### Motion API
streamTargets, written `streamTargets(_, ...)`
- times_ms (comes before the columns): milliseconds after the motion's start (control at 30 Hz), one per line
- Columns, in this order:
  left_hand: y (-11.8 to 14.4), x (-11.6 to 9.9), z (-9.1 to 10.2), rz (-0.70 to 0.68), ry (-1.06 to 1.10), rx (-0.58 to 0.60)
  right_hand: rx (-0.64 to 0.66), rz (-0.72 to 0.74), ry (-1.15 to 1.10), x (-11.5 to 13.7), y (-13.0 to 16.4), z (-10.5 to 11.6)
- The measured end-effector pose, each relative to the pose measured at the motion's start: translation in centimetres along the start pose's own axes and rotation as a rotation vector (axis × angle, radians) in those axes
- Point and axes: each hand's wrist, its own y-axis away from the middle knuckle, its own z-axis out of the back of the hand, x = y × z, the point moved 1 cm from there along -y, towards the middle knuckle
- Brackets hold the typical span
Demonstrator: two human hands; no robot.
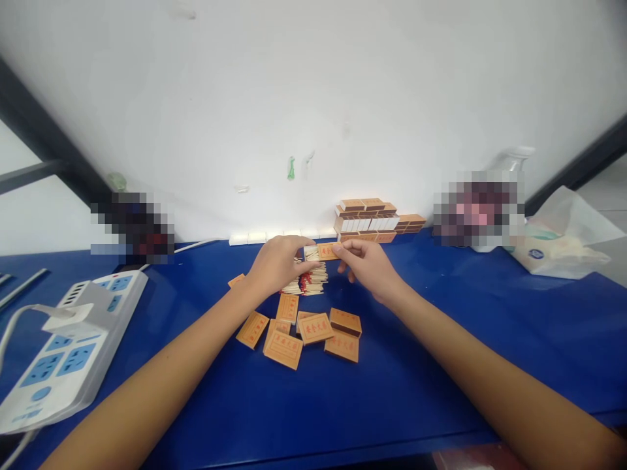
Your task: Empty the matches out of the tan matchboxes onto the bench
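The left hand point(280, 262) has thumb and fingers closed on the left end of a matchbox point(328, 251), and the right hand point(367, 266) pinches its right end. This matchbox is partly open, its pale tray showing on the left side with matchsticks inside; it is held above the bench point(416, 391), toward the middle of the far edge. Just below it lies a heap of red-tipped matches point(314, 281), partly covered by the left hand, so I cannot tell well how far it extends.

Nearer to the front edge, several orange boxes point(316, 328) lie loosely, some of them overlapping. One more orange box point(236, 281) shows beside the left wrist. Along the far edge, against the wall point(274, 98), stand a row of white pieces point(257, 237) and, to its right, a stack of matchboxes point(367, 223). A white power strip point(125, 307) lies by the left edge, and a tissue pack point(543, 254) sits near the far right corner.
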Motion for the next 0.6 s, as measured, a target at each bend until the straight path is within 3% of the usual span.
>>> streamTargets(200,-0.1,1.4,0.6,0.065,0.014,-0.001,-0.187,-0.079,0.014,-1.3,-1.8,1.8)
streamTargets(333,-0.1,2.5,0.8,0.101,0.019,0.003,-0.233,-0.114,0.064,-2.3,-2.7,2.5)
streamTargets(500,0.0,3.1,0.9,0.083,0.014,-0.013,-0.204,-0.077,0.105,-2.3,-3.1,3.5)
streamTargets(600,0.0,3.2,1.0,0.078,0.015,-0.023,-0.299,0.014,0.222,-2.3,-4.1,6.1)
